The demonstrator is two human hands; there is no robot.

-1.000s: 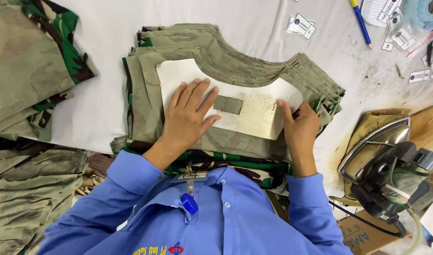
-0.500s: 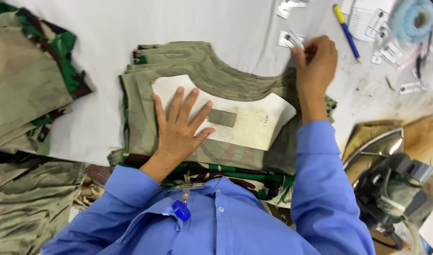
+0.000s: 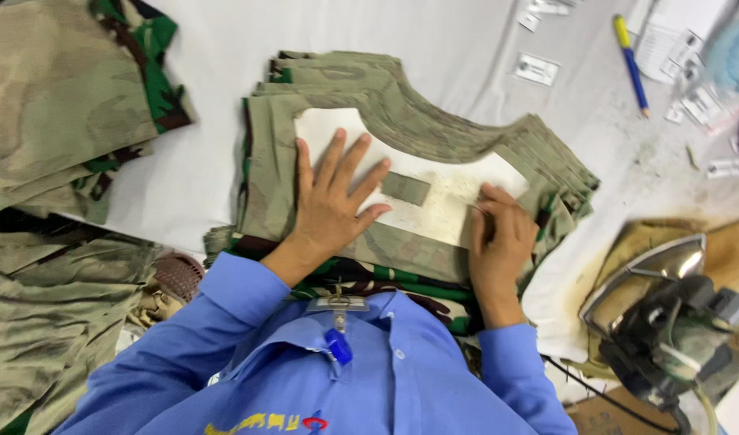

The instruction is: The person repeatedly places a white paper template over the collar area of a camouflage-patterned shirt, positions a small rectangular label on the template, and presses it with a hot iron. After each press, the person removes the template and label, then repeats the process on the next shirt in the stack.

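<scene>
A stack of camouflage fabric pieces [image 3: 434, 129] lies on the white table in front of me. On top of it rests a pale cardboard template [image 3: 442, 197] with a small rectangular cut-out [image 3: 405, 188] showing fabric. My left hand [image 3: 333, 201] presses flat on the template's left half, fingers spread. At the template's right end my right hand [image 3: 498, 238] lies with its fingers curled down; whether it pinches a small label I cannot tell.
More camouflage cloth lies at the left [image 3: 63, 105] and lower left [image 3: 47, 322]. A steam iron [image 3: 668, 314] stands on a scorched pad at the right. Small white labels [image 3: 535, 69], a blue pen [image 3: 631, 64] and papers sit at the far right.
My right hand has come back from the labels at the far right of the table and now rests on the template's right end. My left hand has stayed pressed on the template.
</scene>
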